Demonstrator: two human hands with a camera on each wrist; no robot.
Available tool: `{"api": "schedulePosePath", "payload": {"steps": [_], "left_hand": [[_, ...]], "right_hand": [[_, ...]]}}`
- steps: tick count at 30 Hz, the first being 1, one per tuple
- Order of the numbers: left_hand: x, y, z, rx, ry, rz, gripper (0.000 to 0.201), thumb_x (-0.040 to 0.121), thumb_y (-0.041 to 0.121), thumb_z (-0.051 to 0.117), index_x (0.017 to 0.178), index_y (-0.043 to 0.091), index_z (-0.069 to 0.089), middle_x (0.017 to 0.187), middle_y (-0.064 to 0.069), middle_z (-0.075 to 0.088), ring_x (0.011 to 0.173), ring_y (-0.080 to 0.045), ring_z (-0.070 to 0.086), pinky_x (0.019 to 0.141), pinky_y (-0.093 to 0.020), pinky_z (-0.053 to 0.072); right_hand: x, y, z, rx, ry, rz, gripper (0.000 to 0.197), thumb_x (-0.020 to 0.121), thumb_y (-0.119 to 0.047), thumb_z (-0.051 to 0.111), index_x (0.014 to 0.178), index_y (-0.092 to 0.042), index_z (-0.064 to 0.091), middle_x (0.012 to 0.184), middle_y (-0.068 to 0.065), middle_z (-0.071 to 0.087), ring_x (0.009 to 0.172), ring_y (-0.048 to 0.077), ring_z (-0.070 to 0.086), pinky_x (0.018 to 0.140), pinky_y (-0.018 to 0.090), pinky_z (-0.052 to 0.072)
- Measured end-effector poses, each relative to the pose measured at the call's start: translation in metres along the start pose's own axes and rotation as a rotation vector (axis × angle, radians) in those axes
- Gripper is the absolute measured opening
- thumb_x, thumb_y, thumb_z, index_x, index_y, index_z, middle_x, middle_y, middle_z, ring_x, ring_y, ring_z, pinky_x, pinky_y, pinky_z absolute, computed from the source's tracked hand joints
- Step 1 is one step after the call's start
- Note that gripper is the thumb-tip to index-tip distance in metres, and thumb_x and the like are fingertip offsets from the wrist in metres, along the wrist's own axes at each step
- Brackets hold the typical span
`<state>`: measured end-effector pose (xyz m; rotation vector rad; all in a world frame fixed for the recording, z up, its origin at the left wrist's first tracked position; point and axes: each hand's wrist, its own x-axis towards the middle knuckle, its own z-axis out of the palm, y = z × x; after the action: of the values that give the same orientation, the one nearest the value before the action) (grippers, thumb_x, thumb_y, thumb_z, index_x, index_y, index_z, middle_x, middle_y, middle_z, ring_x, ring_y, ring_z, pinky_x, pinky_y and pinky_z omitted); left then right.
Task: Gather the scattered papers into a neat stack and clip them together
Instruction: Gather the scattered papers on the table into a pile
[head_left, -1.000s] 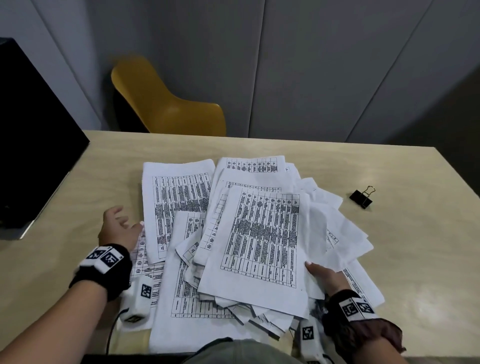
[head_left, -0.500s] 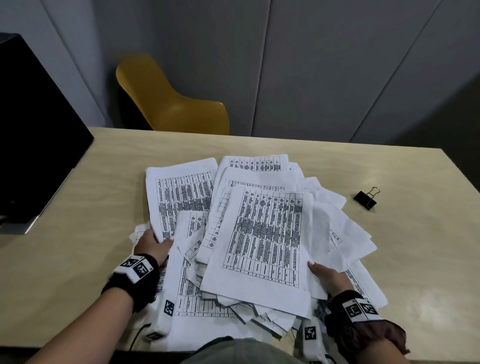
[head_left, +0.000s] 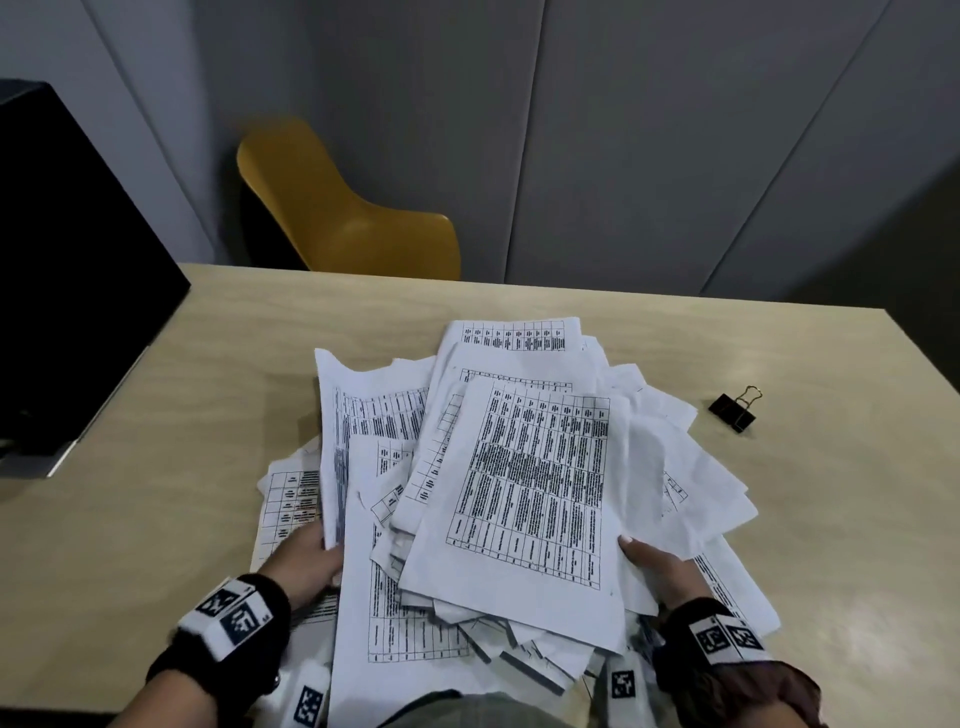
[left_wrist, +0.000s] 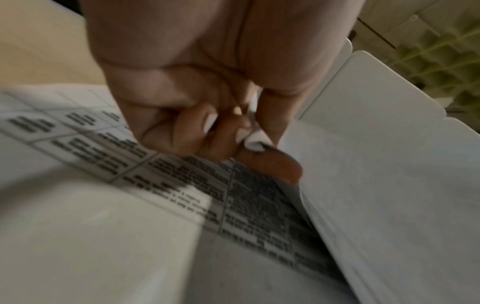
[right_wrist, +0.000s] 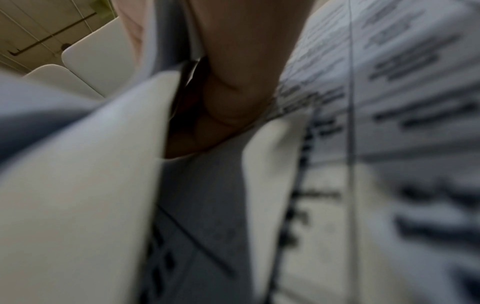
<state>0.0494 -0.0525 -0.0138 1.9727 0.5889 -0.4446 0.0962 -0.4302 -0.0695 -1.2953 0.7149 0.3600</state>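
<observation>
Left hand (left_wrist: 197, 82): seen from wrist, fingers (left_wrist: 187, 131) curled, pinching crumpled corner of white paper sheet (left_wrist: 255, 142) against thumb. Beneath hand: white printed sheet with black-ruled table and dense text (left_wrist: 182, 185) (blurred, unreadable), lying flat. Right of hand: blank white sheet underside (left_wrist: 376, 174), lifted, tilted up. Upper left: strip of light wooden tabletop (left_wrist: 44, 47).

Matt, creased printed papers (head_left: 530, 483) lie on a pale wood-grain worktop (head_left: 208, 395) near a black metal binder clip (head_left: 735, 410).
</observation>
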Motion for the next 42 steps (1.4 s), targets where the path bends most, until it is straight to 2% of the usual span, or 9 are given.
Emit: {"api": "schedulePosePath", "payload": {"steps": [5, 10, 16, 21, 26, 29, 33, 38, 42], "left_hand": [[-0.008, -0.011, 0.005, 0.082, 0.178, -0.045, 0.036, 0.065, 0.046, 0.059, 0.084, 0.016, 0.063, 0.088, -0.007, 0.072, 0.089, -0.029, 0.064, 0.083, -0.036, 0.050], [-0.009, -0.009, -0.008, 0.175, 0.475, -0.189, 0.082, 0.071, 0.064, 0.053, 0.139, 0.023, 0.034, 0.144, -0.020, 0.035, 0.132, -0.039, 0.027, 0.110, -0.045, 0.022], [-0.003, -0.011, -0.005, -0.057, 0.435, -0.130, 0.087, 0.071, 0.021, 0.078, 0.142, 0.010, 0.029, 0.136, -0.022, 0.043, 0.123, -0.036, 0.045, 0.104, -0.041, 0.037], [0.001, -0.020, 0.014, -0.301, 0.317, -0.130, 0.087, 0.057, 0.018, 0.086, 0.130, 0.008, 0.039, 0.118, -0.002, 0.054, 0.102, -0.023, 0.056, 0.093, -0.037, 0.043], [0.001, -0.016, 0.022, -0.208, 0.317, -0.075, 0.040, 0.065, 0.011, 0.081, 0.097, 0.016, 0.058, 0.093, -0.005, 0.068, 0.094, -0.030, 0.063, 0.079, -0.032, 0.047], [-0.002, 0.001, 0.019, 0.097, 0.339, -0.125, 0.057, 0.049, 0.045, 0.078, 0.100, 0.025, 0.063, 0.127, -0.013, 0.055, 0.115, -0.036, 0.049, 0.101, -0.043, 0.040], [-0.002, 0.019, 0.018, 0.072, 0.380, -0.179, 0.068, 0.064, 0.028, 0.081, 0.126, 0.020, 0.055, 0.154, -0.016, 0.012, 0.137, -0.040, 0.022, 0.115, -0.042, 0.021], [0.011, 0.025, 0.020, -0.252, 0.371, -0.069, 0.074, 0.046, 0.019, 0.083, 0.115, 0.014, 0.058, 0.124, -0.020, 0.059, 0.106, -0.030, 0.057, 0.098, -0.040, 0.045], [0.012, 0.022, 0.023, -0.409, 0.455, -0.092, 0.099, 0.065, -0.004, 0.079, 0.144, 0.010, 0.021, 0.147, -0.016, 0.033, 0.128, -0.030, 0.041, 0.107, -0.040, 0.032]], "right_hand": [[-0.011, -0.010, 0.007, -0.010, 0.045, 0.008, 0.070, 0.052, -0.009, 0.080, 0.116, 0.007, 0.058, 0.113, 0.028, 0.063, 0.088, 0.038, 0.065, 0.079, 0.042, 0.053], [0.006, 0.005, -0.005, 0.005, 0.123, -0.011, 0.122, 0.003, -0.040, 0.091, 0.114, 0.001, 0.061, 0.108, 0.021, 0.067, 0.093, 0.038, 0.067, 0.085, 0.057, 0.052], [-0.009, -0.002, 0.002, -0.015, 0.051, -0.009, 0.131, -0.004, -0.042, 0.089, 0.115, 0.005, 0.059, 0.110, 0.025, 0.065, 0.099, 0.041, 0.063, 0.092, 0.057, 0.048], [-0.008, -0.001, 0.001, -0.055, 0.075, 0.024, 0.111, 0.012, -0.030, 0.092, 0.114, 0.002, 0.061, 0.109, 0.025, 0.066, 0.090, 0.038, 0.066, 0.088, 0.058, 0.050], [0.008, 0.008, -0.008, -0.085, 0.132, 0.025, 0.119, -0.002, -0.042, 0.089, 0.106, 0.001, 0.065, 0.102, 0.022, 0.069, 0.091, 0.038, 0.068, 0.087, 0.059, 0.050], [0.011, 0.010, -0.012, -0.104, 0.127, 0.027, 0.117, 0.000, -0.042, 0.089, 0.106, -0.001, 0.065, 0.101, 0.022, 0.070, 0.089, 0.038, 0.068, 0.085, 0.059, 0.051], [0.012, 0.009, -0.012, -0.128, 0.120, 0.028, 0.118, 0.001, -0.042, 0.090, 0.109, -0.002, 0.064, 0.102, 0.021, 0.070, 0.089, 0.037, 0.068, 0.084, 0.060, 0.051], [0.012, 0.009, -0.011, -0.135, 0.104, 0.017, 0.120, 0.000, -0.044, 0.089, 0.110, -0.002, 0.064, 0.103, 0.019, 0.069, 0.091, 0.037, 0.068, 0.086, 0.058, 0.051], [0.015, 0.012, -0.010, -0.094, 0.103, -0.014, 0.115, 0.009, -0.045, 0.091, 0.111, -0.001, 0.064, 0.107, 0.018, 0.069, 0.096, 0.035, 0.066, 0.093, 0.055, 0.048]]}}
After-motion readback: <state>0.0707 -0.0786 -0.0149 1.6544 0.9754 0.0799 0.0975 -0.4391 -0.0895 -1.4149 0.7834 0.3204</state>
